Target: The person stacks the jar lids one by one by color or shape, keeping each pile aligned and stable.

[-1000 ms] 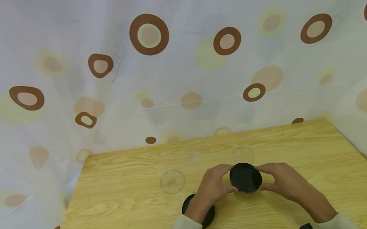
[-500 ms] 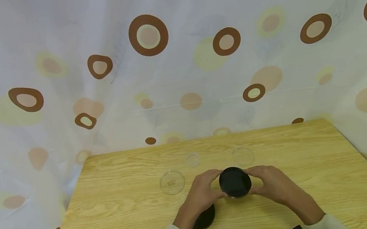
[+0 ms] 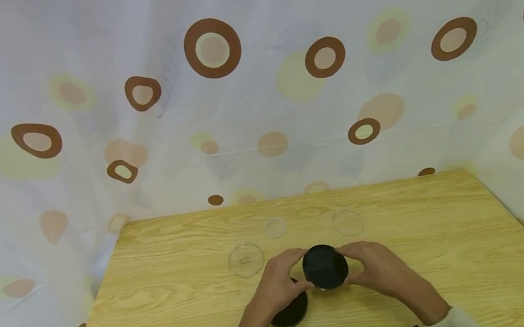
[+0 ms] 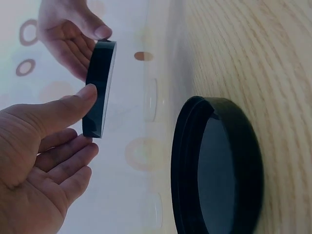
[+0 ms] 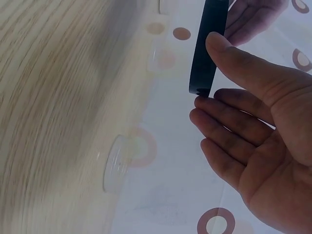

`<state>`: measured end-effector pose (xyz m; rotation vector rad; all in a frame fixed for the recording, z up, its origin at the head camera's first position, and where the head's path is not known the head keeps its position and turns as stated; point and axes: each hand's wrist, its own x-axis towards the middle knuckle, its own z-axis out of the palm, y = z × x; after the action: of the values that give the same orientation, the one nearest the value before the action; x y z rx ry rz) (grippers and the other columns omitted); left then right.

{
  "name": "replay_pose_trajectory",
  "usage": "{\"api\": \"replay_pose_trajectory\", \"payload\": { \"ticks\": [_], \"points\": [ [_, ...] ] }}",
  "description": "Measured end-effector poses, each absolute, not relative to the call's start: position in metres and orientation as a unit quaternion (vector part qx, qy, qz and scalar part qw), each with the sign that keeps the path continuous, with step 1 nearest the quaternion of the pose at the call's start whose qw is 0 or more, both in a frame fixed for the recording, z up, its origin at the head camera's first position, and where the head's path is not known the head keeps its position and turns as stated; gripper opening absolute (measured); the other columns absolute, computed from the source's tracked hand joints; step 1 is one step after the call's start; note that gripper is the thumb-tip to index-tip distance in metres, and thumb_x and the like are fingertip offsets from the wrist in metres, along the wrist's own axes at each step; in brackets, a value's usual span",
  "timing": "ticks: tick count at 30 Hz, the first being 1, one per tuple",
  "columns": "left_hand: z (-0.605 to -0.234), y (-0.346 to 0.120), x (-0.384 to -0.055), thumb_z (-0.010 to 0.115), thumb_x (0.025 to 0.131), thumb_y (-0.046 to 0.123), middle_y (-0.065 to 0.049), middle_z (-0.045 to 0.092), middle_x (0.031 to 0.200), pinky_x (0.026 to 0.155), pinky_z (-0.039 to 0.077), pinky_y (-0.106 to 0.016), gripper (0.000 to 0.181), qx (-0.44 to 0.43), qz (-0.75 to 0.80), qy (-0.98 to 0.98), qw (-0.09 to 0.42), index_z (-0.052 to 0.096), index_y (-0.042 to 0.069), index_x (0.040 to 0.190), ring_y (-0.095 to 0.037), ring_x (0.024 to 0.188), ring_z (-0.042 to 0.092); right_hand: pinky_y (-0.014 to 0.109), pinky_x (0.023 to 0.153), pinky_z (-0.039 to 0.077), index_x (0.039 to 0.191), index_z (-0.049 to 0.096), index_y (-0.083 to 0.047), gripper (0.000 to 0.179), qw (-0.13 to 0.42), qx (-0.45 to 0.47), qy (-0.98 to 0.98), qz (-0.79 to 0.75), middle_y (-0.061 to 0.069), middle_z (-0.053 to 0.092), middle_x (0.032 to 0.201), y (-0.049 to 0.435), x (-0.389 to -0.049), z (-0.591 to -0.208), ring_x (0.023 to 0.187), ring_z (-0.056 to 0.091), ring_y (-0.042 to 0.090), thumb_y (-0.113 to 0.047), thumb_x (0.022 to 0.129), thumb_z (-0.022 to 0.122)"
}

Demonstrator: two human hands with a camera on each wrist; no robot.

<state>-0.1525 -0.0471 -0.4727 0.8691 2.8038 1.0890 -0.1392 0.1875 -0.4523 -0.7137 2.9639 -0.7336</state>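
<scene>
Between both hands a black round shallow lid (image 3: pixel 325 267) is held in the air over the table, its dark face towards the head camera. My left hand (image 3: pixel 279 283) pinches its left rim between thumb and fingers. On the opposite rim my right hand (image 3: pixel 377 269) does the same. From the left wrist view, the lid (image 4: pixel 100 90) appears edge-on, with a pale underside. A second black round lid (image 3: pixel 290 311) lies on the table below the left hand, which partly covers it. Its hollow side and raised rim (image 4: pixel 251 156) face up in the left wrist view.
Three clear round dishes stand towards the back of the wooden table (image 3: pixel 171 302): a large one with small print (image 3: pixel 246 260), a small one (image 3: pixel 276 228) and a medium one (image 3: pixel 348 223). A patterned sheet (image 3: pixel 272 103) hangs behind the table and along its sides.
Both hands have carried the held lid left and slightly nearer the person. More of the lid on the table shows now beside the left wrist.
</scene>
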Motion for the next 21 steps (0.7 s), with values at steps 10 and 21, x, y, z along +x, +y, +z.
{"api": "replay_pose_trajectory", "payload": {
  "ticks": [10,21],
  "points": [
    [-0.475,-0.069,-0.15,0.082,0.072,0.018,-0.01,0.061,0.128,0.098,0.05,-0.037,0.061,0.28,0.362,0.889,-0.012,0.059,0.005,0.127,-0.025,0.119,0.058,0.046,0.09,0.052,0.121,0.063,-0.002,0.057,-0.01,-0.244,0.945,-0.219,0.012,0.067,0.118,0.17,-0.14,-0.451,0.109,0.063,0.031,-0.018,0.07,0.083],
    [-0.475,-0.087,-0.148,0.082,0.073,0.015,-0.013,0.061,0.129,0.098,0.049,-0.043,0.061,0.257,0.38,0.888,0.001,0.058,0.004,0.127,-0.029,0.12,0.057,0.045,0.091,0.052,0.122,0.063,-0.003,0.057,0.011,-0.253,0.945,-0.21,0.011,0.067,0.118,0.149,-0.146,-0.451,0.11,0.062,0.029,-0.018,0.071,0.083]
  ]
}}
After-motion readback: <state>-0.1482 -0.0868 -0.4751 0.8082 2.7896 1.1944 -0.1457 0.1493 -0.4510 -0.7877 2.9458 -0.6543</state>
